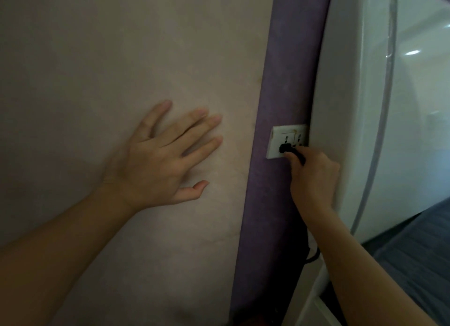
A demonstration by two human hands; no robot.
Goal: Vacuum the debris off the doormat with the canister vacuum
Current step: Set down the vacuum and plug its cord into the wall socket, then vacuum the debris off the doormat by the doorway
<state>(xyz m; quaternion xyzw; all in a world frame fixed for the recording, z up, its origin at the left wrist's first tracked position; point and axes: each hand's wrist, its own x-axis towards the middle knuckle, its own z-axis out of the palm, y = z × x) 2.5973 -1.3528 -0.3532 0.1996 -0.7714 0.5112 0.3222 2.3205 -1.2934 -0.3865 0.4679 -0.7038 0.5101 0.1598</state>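
Black plug (285, 148), pinched by right hand (314, 179), sat at socket (276, 143); left hand (155, 162), fingers (202, 148) spread, braced the wall (97, 57).

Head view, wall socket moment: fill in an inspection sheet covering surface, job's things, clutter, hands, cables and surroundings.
Surface: pale wall with a purple strip that carries a white socket plate.
Job's things: black plug at the socket plate; whether it is fully seated cannot be told. Nothing else seen.
Clutter: nothing seen.
Hands: left hand flat on the wall, fingers straight; right hand grips the plug, fingers curled.
Cables: black cable loops low down beside the right forearm.
Surroundings: white appliance right of the socket plate; grey floor at lower right.
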